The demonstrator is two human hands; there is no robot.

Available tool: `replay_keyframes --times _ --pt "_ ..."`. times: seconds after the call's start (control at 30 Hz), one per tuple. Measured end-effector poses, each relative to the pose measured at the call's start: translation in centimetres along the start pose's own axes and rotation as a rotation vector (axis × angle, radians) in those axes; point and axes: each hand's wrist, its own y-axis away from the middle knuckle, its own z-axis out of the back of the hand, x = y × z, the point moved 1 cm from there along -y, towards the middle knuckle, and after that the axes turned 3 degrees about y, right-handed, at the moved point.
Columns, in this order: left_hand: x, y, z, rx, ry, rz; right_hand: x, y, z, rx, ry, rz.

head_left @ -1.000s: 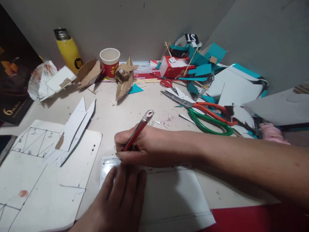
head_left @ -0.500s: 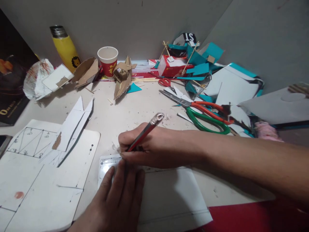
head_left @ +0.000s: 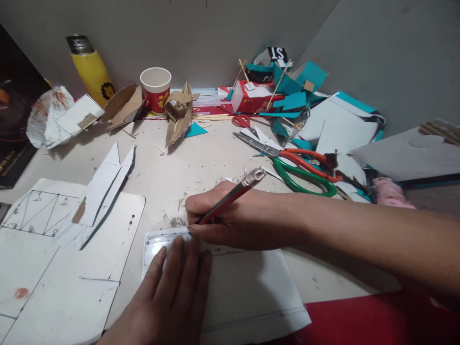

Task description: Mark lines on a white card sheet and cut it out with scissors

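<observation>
Head view, the clock centred on the picture: a white sheet [head_left: 255, 292] lies at six o'clock, beneath both hands, with a transparent ruler [head_left: 153, 250] near its far edge. The left hand [head_left: 168, 292], at seven o'clock, rests flat over the ruler, fingers slightly spread, presumably so its weight stops the ruler sliding. The right hand [head_left: 230, 213], just below the centre, pinches a red-and-black pencil [head_left: 230, 197] between thumb and fingers; the tip is hidden, but the low grip probably gives fine control, and the ruler's edge seems meant to guide it. At eight o'clock a card with ruled lines [head_left: 68, 282] lies near, perhaps kept within easy sight. Green-and-orange-handled scissors [head_left: 305, 159] at three o'clock and a red-and-white paper cup [head_left: 155, 96] at ten stand off the sheet, likely leaving the hands room.
</observation>
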Motion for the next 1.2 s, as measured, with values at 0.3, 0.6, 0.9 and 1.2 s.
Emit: replay_keyframes --times 0.3,0.6,0.9,1.2 --pt "0.5 -0.3 0.1 -0.036 -0.008 -0.052 -0.6 1.1 0.1 -0.043 0.069 0.021" --pt "1.0 0.2 0.2 0.01 0.001 -0.105 -1.2 2.6 0.1 -0.063 0.064 -0.021" --pt "1.0 -0.3 0.2 0.004 0.036 -0.084 -1.6 4.0 0.2 -0.061 0.111 -0.089" --pt "0.8 -0.1 0.1 -0.002 0.117 -0.04 -1.6 5.0 0.3 -0.083 0.11 -0.085"
